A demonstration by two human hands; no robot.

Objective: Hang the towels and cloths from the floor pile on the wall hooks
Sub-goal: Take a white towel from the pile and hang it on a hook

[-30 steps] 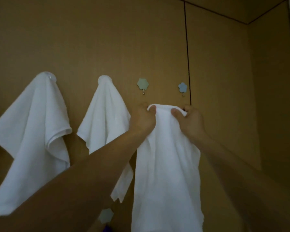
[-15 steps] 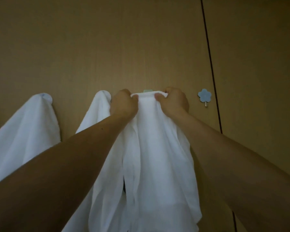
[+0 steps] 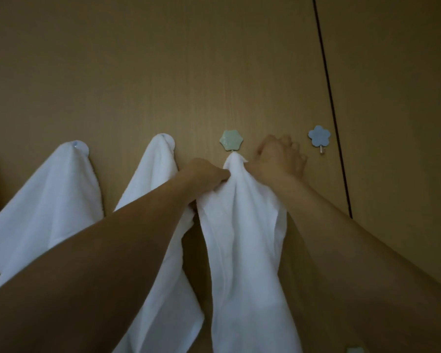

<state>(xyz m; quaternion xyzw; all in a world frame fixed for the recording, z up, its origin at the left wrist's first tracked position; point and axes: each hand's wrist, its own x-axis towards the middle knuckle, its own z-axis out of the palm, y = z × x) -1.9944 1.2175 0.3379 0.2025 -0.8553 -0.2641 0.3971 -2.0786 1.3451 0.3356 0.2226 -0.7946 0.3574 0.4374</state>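
A white towel [image 3: 242, 238] hangs from the green hook [image 3: 231, 140] just above both hands; the left hand [image 3: 205, 175] grips its bunched top, while the right hand [image 3: 278, 161] touches the other side, fingers loosely spread.

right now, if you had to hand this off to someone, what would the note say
Left hand: grips the third towel just under the green hook.
Right hand: beside the towel's peak; grip unclear.
Done: left towel and middle towel hang on hooks; the third's peak sits at the green hook's peg.
To do: confirm it catches, let go; blue hook is bare; floor pile not in view.
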